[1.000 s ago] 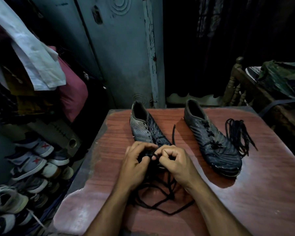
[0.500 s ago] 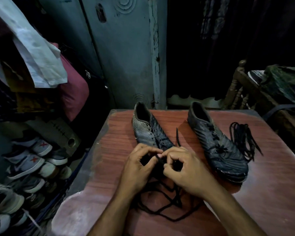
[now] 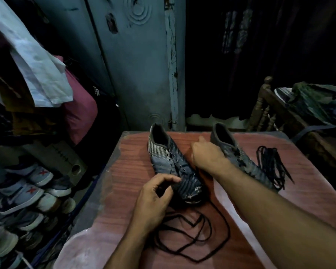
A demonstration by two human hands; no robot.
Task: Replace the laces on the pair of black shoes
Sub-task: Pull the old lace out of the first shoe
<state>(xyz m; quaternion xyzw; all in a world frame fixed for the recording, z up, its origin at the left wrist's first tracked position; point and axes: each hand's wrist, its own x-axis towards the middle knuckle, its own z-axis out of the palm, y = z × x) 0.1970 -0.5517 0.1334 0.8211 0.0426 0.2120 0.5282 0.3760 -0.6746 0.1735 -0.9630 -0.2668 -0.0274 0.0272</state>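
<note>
Two black shoes stand side by side on a reddish wooden table point(image 3: 308, 200), toes toward me. The left shoe point(image 3: 169, 160) shows bare eyelets. My left hand point(image 3: 155, 200) curls round its toe end, thumb on the upper. My right hand point(image 3: 208, 156) is lifted between the shoes, fingers curled on a black lace point(image 3: 192, 239) that trails from it down into loose loops on the table in front of me. The right shoe point(image 3: 239, 152) is partly hidden behind my right hand and forearm. A bundle of black laces point(image 3: 272, 166) lies to its right.
A blue-grey door point(image 3: 136, 74) stands behind the table. On the left are hanging clothes point(image 3: 37, 65) and a rack of several shoes point(image 3: 27, 191). A wooden chair point(image 3: 266, 105) with piled fabric is at the right. The table's left edge is close to the rack.
Both hands were together over the left shoe's toe. My right hand has since pulled up and away with the lace, leaving the eyelets bare, and my left hand has dropped to the toe.
</note>
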